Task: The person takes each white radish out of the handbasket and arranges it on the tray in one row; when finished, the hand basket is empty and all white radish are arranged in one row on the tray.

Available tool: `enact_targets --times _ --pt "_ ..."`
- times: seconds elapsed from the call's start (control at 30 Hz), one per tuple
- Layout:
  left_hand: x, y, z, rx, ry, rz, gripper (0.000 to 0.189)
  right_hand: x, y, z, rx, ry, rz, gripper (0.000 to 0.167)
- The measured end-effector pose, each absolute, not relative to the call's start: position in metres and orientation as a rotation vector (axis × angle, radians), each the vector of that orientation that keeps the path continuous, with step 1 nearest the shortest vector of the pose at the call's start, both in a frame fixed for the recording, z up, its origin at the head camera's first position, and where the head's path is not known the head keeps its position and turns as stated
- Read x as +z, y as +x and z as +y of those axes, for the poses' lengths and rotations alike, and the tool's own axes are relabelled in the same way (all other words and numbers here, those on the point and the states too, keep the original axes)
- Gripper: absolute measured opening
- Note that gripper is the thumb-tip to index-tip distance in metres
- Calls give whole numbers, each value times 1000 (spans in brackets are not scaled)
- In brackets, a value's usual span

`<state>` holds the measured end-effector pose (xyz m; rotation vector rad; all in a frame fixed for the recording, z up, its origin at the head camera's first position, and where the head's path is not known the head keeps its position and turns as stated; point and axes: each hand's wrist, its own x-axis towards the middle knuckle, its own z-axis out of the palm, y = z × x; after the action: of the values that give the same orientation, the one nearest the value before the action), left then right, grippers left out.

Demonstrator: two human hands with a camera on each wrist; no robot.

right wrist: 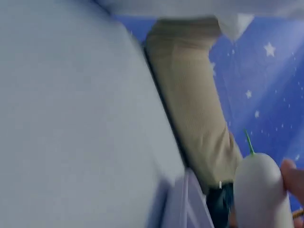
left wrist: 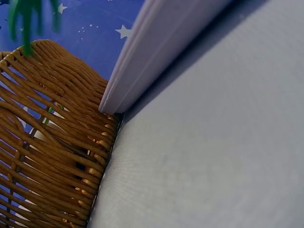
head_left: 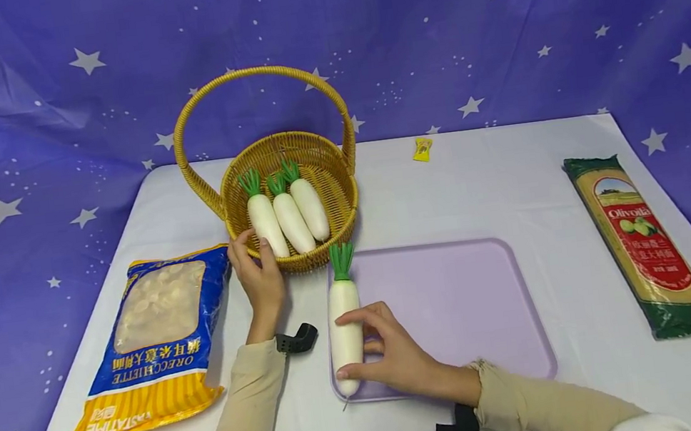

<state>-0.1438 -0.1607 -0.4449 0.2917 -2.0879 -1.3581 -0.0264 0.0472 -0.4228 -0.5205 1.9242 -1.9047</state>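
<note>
A white radish (head_left: 343, 298) with a green top is held in the right hand (head_left: 395, 353), pinched between the thumb and the fingers along its lower half. It is positioned upright in the head view, over the left end of a pale purple tray (head_left: 453, 303), with its leaves brought close to the front of a wicker basket (head_left: 299, 263); whether the tray is touched by it cannot be told. The near left part of the basket's rim is gripped by the left hand (head_left: 259, 276), with the thumb laid inward. Inside the basket, three more radishes (head_left: 292, 222) are set side by side, leaves pointed toward the back. A blue and yellow bag of orecchiette (head_left: 157, 317) is placed left of the left hand, while a green-ended pasta packet (head_left: 647, 247) is laid well apart on the right. A small yellow wrapped piece (head_left: 422, 149) is left near the back edge of the white counter (head_left: 549, 183), which is backed by a starry purple cloth (head_left: 427, 40)
</note>
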Motion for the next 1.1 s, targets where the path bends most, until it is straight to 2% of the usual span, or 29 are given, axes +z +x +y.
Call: enact_targets --times 0.3,0.73,1.1 --pt "-445 -144 -162 -1363 285 -2086 34 -426 -20 40 -1564 -411 2267 59" --pt "-444 -143 -161 -1369 279 -2094 34 -425 -21 46 -1554 -539 2251 54" --pt "-445 -143 -161 -1365 263 -2085 34 -418 -25 63 -1517 -605 2237 55"
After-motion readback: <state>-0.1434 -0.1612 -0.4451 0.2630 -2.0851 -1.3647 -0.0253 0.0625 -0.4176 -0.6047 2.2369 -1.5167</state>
